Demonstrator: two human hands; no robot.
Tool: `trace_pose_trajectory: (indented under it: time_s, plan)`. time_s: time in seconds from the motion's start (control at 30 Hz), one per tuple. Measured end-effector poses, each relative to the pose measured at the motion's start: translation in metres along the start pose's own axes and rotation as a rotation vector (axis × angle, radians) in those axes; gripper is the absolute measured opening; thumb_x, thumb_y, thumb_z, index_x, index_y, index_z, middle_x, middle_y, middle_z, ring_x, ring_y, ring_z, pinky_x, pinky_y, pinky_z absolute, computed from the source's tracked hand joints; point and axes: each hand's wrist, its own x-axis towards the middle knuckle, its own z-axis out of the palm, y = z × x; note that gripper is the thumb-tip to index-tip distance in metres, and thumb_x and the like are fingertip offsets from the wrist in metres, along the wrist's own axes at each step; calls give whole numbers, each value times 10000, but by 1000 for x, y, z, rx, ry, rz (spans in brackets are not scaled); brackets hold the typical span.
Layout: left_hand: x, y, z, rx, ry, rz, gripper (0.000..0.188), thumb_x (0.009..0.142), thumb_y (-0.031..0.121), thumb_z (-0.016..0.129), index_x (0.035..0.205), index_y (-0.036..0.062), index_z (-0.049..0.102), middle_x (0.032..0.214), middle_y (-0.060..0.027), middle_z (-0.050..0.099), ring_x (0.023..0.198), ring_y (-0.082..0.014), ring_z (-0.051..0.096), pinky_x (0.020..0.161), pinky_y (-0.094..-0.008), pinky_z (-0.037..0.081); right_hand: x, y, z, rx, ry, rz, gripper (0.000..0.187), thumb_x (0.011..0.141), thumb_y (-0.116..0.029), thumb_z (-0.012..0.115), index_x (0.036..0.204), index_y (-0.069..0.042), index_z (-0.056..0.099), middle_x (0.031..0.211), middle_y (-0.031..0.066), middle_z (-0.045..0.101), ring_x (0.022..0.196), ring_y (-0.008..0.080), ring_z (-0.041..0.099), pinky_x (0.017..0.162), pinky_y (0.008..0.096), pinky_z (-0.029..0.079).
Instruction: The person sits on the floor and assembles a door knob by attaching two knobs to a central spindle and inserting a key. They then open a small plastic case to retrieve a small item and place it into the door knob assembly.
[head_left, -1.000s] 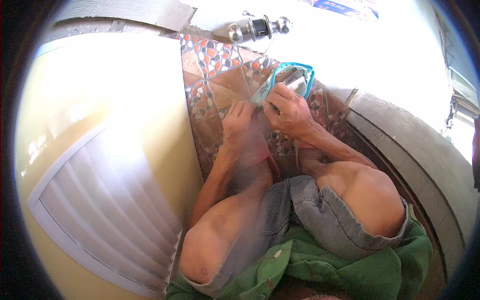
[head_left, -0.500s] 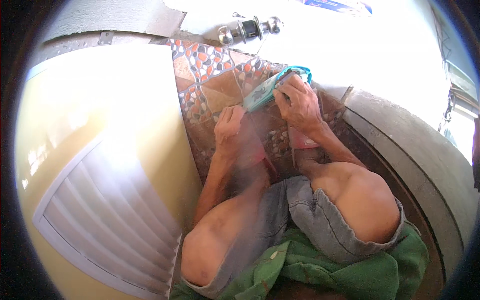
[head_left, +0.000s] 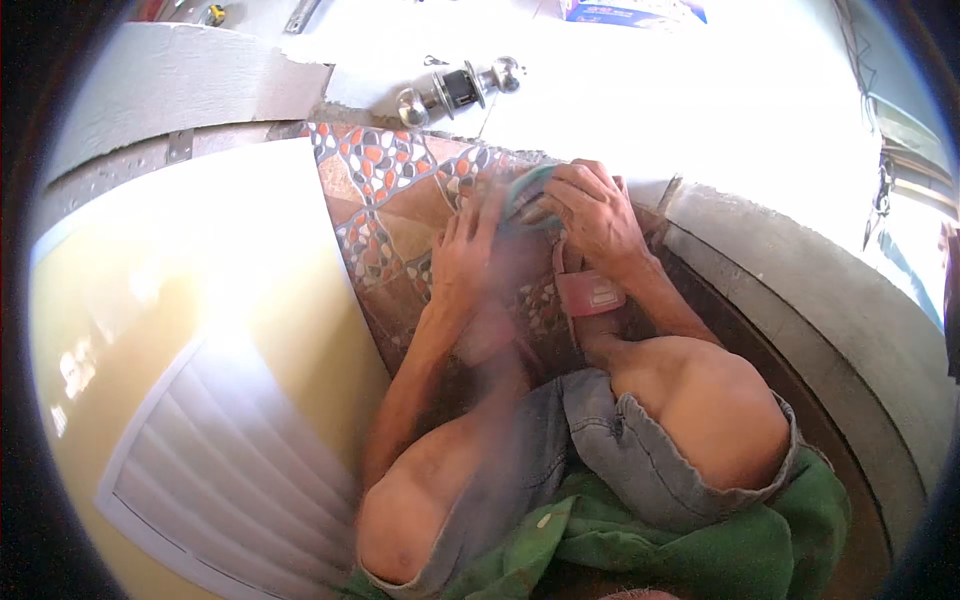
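Between my two hands, low over the floor in front of my feet, is a soft teal-edged piece with a dark pattern (head_left: 527,196), like a cloth or pouch; its exact kind I cannot make out. My right hand (head_left: 600,215) is closed on its right side, fingers bent over the edge. At the left end, my left hand (head_left: 462,255) grips it with fingers pressed together, partly smeared by motion. A hazy blur hides the piece's lower part.
A metal door knob set (head_left: 458,92) lies on the bright white surface ahead, near a blue-and-white box (head_left: 635,12). To my left stands a cream door with a louvred panel (head_left: 235,470). A concrete ledge (head_left: 790,250) curves along the right. Patterned tiles (head_left: 385,165) cover the floor.
My hands have come closer together, the left rising toward the right. The teal piece, stretched long between them before, is now bunched up and shorter. The view has shifted slightly.
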Motion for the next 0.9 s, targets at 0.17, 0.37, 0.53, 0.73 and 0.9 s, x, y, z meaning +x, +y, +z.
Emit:
trace_pose_trajectory:
  time_s: [0.17,0.37,0.53,0.73,0.9]
  plan:
    - [-3,-8,-3,-13,44,-4,652,882,146,564,1509,207,392,1561,-159,376,1300,-418,494,976,-595,420,-4,12,14,39,-164,-2,190,793,-115,645,973,-84,699,1130,79,625,1085,276,592,869,465,508]
    - [10,1,-12,-126,-11,-20,645,870,142,602,1483,199,406,1555,-164,382,1354,-409,446,1048,-561,393,5,7,-7,74,-227,109,182,795,-121,653,964,-71,697,1120,86,629,1061,281,606,849,461,521]
    - [23,4,-25,-272,-53,-24,645,858,158,670,1455,134,426,1498,-192,430,1318,-428,470,1068,-501,413,33,1,-2,97,-399,255,178,796,-127,660,957,-60,695,1112,93,633,1041,285,618,833,457,532]
    - [38,3,-46,-219,57,2,632,838,83,731,1406,61,455,1358,-217,532,1250,-416,521,1019,-457,457,52,9,21,0,-218,101,198,810,-143,688,975,-34,698,1072,113,648,1015,297,645,826,432,560]
    - [21,-10,-34,-129,157,7,445,819,40,697,1241,60,555,1268,-159,594,1150,-386,574,877,-454,496,40,6,15,138,216,99,259,813,-101,689,1058,-18,697,1139,101,645,1034,290,639,886,387,555]
